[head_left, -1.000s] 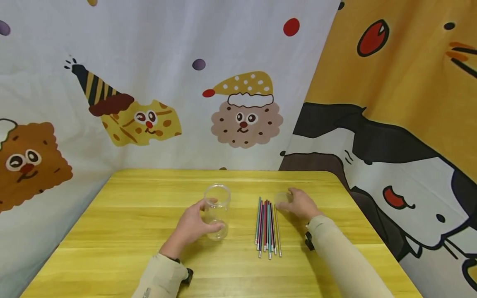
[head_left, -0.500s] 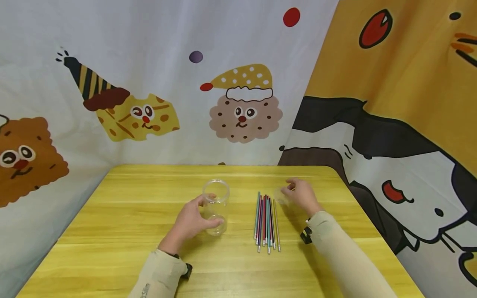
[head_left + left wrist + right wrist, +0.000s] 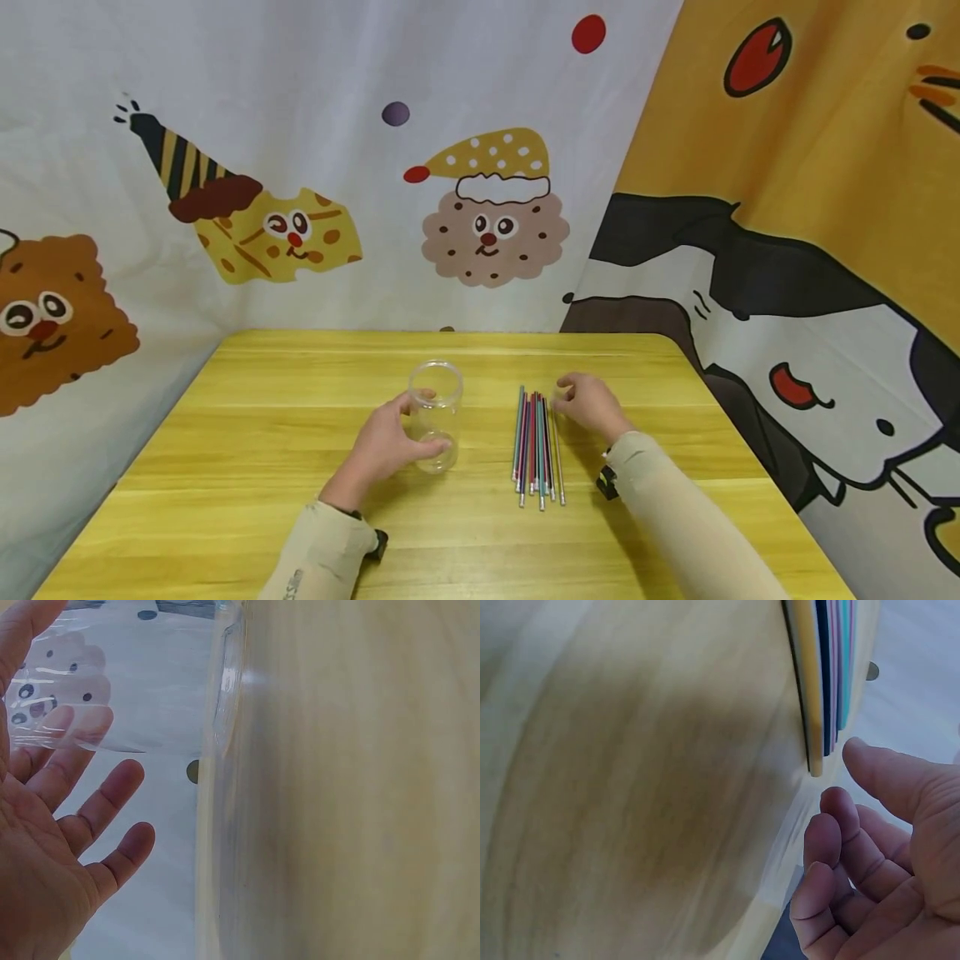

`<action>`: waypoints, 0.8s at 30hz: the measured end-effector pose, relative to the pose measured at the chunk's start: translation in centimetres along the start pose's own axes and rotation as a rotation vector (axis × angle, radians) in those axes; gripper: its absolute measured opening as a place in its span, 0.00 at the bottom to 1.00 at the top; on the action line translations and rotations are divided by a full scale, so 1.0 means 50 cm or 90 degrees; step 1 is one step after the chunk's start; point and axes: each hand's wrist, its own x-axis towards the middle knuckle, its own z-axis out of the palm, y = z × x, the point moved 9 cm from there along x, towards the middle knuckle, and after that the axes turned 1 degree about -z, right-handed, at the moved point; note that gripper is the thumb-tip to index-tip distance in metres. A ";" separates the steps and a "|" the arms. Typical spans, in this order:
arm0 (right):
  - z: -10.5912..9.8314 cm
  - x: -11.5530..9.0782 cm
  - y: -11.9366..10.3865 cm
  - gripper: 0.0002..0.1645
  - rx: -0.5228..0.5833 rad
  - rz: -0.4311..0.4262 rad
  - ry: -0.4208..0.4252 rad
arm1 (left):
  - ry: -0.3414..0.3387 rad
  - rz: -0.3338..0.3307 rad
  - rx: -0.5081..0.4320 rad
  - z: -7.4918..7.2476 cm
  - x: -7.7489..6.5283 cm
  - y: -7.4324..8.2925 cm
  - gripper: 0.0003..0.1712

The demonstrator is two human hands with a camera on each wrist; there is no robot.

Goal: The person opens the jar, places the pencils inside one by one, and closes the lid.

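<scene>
Head view: pencils (image 3: 541,450) on yellow wood-grain table (image 3: 300,375), cartoon-printed cloth (image 3: 315,83) behind.

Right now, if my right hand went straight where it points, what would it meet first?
Your right hand would likely meet the yellow pencil first; depth is unclear, so it might pass above.

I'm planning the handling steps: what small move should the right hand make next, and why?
Probably ease the right hand in to pinch the gold pencil: it is the pencil nearest that hand, whose thumb and fingers stand apart around nothing visible, while the left hand holds the clear cup upright.
</scene>
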 end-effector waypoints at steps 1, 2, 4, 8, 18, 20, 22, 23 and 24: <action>0.003 0.000 0.000 0.31 -0.005 0.003 -0.003 | 0.000 -0.001 -0.001 0.000 0.000 -0.001 0.45; 0.005 0.000 -0.001 0.31 -0.011 0.004 -0.004 | 0.000 -0.002 -0.002 0.000 0.000 -0.001 0.45; 0.009 0.000 -0.002 0.32 -0.018 0.008 -0.008 | -0.002 -0.002 -0.005 -0.001 0.000 -0.003 0.45; 0.014 0.000 -0.006 0.33 -0.036 0.010 -0.012 | -0.004 0.001 -0.013 -0.001 0.000 -0.004 0.45; 0.016 -0.004 -0.018 0.30 -0.098 0.002 -0.015 | -0.006 0.005 -0.012 0.000 0.000 -0.005 0.46; 0.016 -0.003 -0.020 0.28 -0.115 -0.005 -0.015 | -0.006 0.005 -0.010 0.000 0.000 -0.006 0.46; 0.014 -0.003 -0.022 0.28 -0.130 -0.008 -0.013 | -0.004 0.006 -0.007 -0.001 0.000 -0.006 0.45; 0.013 -0.003 -0.021 0.27 -0.138 -0.009 -0.013 | -0.003 0.006 -0.005 -0.001 -0.001 -0.006 0.45; 0.012 -0.003 -0.022 0.27 -0.146 -0.011 -0.013 | -0.002 0.007 -0.004 -0.002 0.000 -0.006 0.45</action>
